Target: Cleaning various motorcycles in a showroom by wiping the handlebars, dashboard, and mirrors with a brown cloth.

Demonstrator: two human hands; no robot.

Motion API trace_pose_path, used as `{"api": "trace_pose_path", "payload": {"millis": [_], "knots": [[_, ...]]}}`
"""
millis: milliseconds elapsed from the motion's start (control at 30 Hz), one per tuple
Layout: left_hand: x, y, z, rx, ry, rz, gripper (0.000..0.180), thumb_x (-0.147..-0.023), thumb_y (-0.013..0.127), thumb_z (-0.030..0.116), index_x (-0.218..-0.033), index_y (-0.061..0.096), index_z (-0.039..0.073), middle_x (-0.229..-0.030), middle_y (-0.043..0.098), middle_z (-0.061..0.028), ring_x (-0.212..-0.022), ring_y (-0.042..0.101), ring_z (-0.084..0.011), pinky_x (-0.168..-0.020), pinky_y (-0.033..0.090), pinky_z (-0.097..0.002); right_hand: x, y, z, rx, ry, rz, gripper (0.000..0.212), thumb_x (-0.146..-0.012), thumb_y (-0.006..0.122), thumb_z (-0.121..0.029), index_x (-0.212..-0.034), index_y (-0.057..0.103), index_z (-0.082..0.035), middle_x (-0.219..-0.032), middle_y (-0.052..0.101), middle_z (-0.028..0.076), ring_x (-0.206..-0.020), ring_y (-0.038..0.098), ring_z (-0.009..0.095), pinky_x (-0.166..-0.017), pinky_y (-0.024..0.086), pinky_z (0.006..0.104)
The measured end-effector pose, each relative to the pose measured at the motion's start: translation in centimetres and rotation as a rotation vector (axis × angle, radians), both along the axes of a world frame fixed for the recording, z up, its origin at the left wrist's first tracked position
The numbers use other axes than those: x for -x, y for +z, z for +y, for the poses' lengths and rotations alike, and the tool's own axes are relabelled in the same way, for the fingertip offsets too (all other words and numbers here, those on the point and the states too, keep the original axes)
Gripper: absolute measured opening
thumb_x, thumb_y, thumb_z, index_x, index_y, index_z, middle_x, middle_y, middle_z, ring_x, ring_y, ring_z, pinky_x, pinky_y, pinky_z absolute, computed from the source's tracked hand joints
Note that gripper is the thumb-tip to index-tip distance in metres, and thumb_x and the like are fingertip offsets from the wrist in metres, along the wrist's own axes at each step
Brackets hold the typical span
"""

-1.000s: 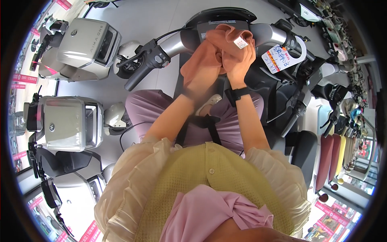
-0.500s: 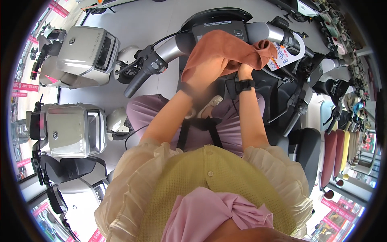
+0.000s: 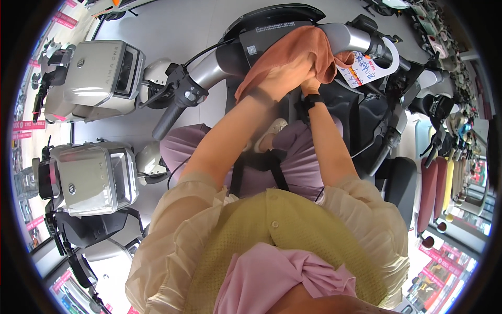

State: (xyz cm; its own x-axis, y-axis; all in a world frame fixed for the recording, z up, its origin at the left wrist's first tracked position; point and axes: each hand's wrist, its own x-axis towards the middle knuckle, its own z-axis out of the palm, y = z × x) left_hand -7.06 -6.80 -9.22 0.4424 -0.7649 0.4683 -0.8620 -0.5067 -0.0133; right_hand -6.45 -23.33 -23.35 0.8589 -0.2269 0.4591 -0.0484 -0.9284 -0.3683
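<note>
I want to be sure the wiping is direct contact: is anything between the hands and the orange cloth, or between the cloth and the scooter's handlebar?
Nothing visible. The left hand presses the orange cloth onto the handlebar; the right hand touches its lower edge.

Counted from above
There were two hands (image 3: 285,78) (image 3: 312,86), one orange cloth (image 3: 293,49), one tag (image 3: 366,68), and two silver scooters (image 3: 97,78) (image 3: 89,178) alongside.

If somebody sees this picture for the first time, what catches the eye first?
An orange cloth at top centre, spread over a scooter's silver handlebar, with the left hand pressing on it. The right hand sits just beside, mostly hidden under the cloth. Two grey scooters stand parked at the left.
</note>
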Motion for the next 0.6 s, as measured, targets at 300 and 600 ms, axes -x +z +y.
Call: {"api": "trace_pose_path", "payload": {"millis": [300, 600], "knots": [[1.6, -4.7, 1.3, 0.186, 0.058, 0.137, 0.019, -0.081, 0.061, 0.013, -0.098, 0.067, 0.011, -0.102, 0.065, -0.0082, -0.099, 0.06, -0.0251, -0.077, 0.05, -0.0336, 3.5, -3.5, 2.4, -0.153, 0.114, -0.202, 0.062, -0.089, 0.057, -0.035, -0.141, 0.034, -0.011, -0.144, 0.035, 0.014, -0.132, 0.033, 0.034, -0.108, 0.029, 0.0437], [5.0, -2.2, 10.4, 0.519, 0.048, 0.509, 0.022, -0.082, 0.061, 0.019, -0.1, 0.065, 0.009, -0.101, 0.064, -0.0095, -0.096, 0.061, -0.0253, -0.079, 0.049, -0.0311, 8.1, -2.2, 10.3, -0.302, 0.224, -0.023, 0.055, -0.084, 0.064, -0.029, -0.131, 0.046, -0.006, -0.13, 0.048, 0.017, -0.122, 0.045, 0.034, -0.102, 0.036, 0.0421]]}}
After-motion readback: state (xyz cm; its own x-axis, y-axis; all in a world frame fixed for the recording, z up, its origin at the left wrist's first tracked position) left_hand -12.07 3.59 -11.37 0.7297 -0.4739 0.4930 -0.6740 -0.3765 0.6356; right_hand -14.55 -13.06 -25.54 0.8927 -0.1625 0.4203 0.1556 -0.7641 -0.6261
